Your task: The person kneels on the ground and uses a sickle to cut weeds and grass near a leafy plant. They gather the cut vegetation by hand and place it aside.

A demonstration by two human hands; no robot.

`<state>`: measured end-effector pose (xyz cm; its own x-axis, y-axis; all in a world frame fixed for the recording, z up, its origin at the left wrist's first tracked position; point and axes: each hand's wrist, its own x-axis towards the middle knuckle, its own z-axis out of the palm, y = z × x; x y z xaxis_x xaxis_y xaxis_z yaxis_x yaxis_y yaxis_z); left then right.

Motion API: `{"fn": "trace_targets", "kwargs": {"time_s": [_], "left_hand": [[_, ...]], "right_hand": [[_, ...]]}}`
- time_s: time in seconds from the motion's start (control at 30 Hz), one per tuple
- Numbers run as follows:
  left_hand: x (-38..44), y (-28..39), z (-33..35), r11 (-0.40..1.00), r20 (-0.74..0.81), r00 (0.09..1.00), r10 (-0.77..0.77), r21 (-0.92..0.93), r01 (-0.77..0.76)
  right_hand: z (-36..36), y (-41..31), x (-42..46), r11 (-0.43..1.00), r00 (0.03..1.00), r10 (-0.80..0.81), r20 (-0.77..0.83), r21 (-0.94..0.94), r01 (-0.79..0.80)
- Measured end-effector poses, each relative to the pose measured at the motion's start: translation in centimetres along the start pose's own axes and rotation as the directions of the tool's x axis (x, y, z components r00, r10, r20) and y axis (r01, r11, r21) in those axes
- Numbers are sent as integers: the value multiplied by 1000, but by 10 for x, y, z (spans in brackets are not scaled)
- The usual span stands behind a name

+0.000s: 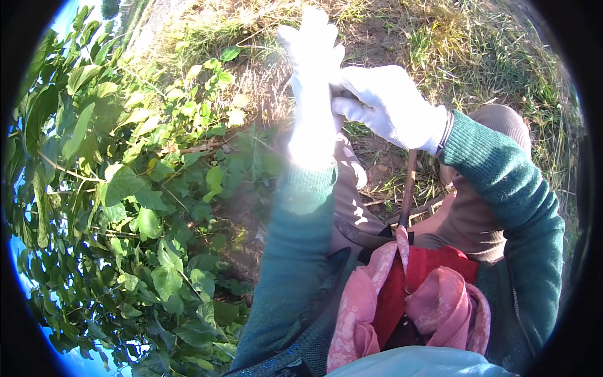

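Note:
My left hand [313,80] wears a white glove, washed out by glare, with its fingers stretched away from me. At its side, my right hand [388,101], also in a white glove, pinches the left glove's fabric near the thumb-side edge or wrist; the exact grip is partly hidden. A dark band [445,134] circles the right glove's cuff. Below the right hand, a sickle rests in my lap, its wooden handle [410,184] pointing away and its dark curved blade [360,234] near my thigh. Neither hand touches the sickle.
Leafy green shrubs [146,188] fill the left side, with thin branches reaching close to my left arm. Dry and green grass [438,52] covers the soil ahead and to the right. A pink scarf [362,301] hangs over my chest, above my bent legs [480,217].

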<state>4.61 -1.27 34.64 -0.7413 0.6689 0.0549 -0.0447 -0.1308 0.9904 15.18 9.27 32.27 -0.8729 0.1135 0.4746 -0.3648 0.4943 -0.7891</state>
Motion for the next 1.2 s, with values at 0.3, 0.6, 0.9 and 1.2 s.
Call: {"fn": "trace_targets", "kwargs": {"time_s": [0.3,0.6,0.9,1.2], "left_hand": [[-9,-6,15,997,-16,998,56,-48,-57],[11,1,10,951,-82,994,-67,-306,39],[2,4,4,982,-40,998,-48,-184,40],[-2,-9,6,939,35,984,-174,-295,177]], "right_hand": [[0,8,-3,997,1000,-19,-25,-73,17],[-3,-6,3,989,959,55,-278,-120,-91],[-10,-19,4,989,990,138,11,-62,-137],[22,14,3,946,950,-219,-222,-289,150]]}}
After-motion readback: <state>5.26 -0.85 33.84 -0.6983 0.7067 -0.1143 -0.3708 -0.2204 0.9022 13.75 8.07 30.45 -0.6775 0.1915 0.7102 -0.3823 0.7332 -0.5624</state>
